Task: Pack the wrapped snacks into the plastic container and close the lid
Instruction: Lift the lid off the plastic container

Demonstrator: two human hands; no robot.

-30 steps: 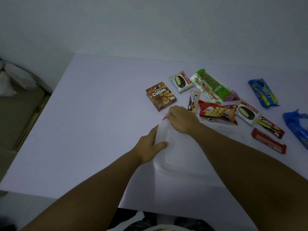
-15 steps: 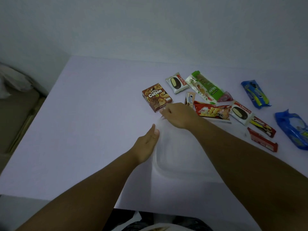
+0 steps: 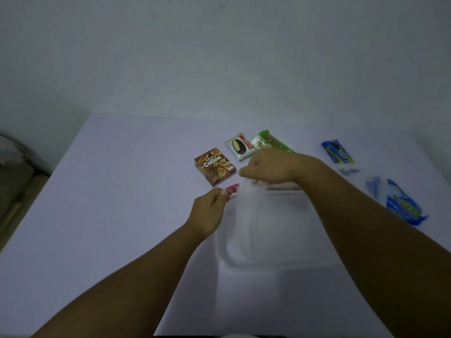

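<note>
I see a clear, rounded-rectangle plastic lid (image 3: 263, 215) tilted up over the container (image 3: 244, 262) on the smooth white table (image 3: 109, 191). My right hand (image 3: 268, 167) pinches its far corner, knuckles up. My left hand (image 3: 210, 211), just beside the near edge, is closed on a small red wrapper (image 3: 231, 189). A glossy brown box (image 3: 214, 166) lies just beyond.

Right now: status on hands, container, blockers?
Right hand gripping lid at far edge, lifting. Left hand pinching red tab at container corner. Nothing packed; Collon box close beside, not blocking.
</note>
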